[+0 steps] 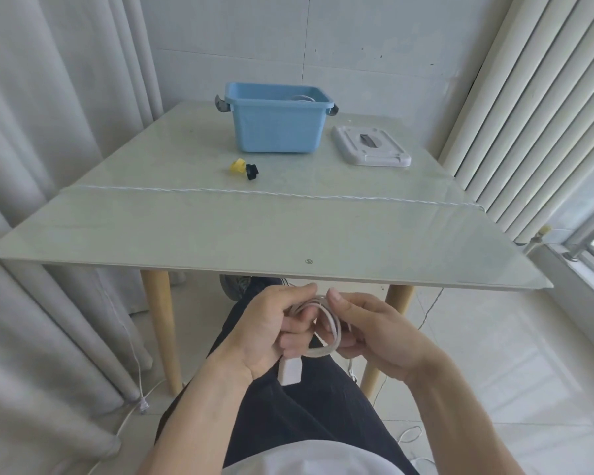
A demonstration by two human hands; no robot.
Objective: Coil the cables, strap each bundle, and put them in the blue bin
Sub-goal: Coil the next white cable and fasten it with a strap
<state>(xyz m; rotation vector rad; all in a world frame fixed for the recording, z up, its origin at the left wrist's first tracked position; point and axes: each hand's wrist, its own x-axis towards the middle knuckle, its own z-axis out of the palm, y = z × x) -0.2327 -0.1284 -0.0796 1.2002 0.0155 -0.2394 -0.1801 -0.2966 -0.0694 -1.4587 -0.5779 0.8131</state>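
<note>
Both hands in the lap, below the near edge of the worktop (220, 231), working one white cable (335, 332). Left hand (264, 332) grip: fingers curled closed around the coiled loops, thumb up near the top of the coil; a white block plug (290, 371) hangs out below the palm. Right hand (374, 332) grip: thumb and fingers pressed together on the right side of the same coil, thumb tip almost touching the left hand's fingertip above the loops. Coil is small, several turns, held upright between the two hands over dark trousers. No strap visible on this bundle. On the worktop, well apart from the hands: blue bin (277, 123) at the far centre, open, with something pale and round just visible inside near the far rim, can't tell what. White lid (371, 145) lies flat just right of the bin. Yellow strap roll (237, 166) and black strap roll (252, 172) sit touching each other in front of the bin's left corner. A thin white twisted cord (254, 192) runs straight across the worktop from left edge to right edge, between the rolls and the near edge. More white cable trails on the floor on both sides of the legs.
</note>
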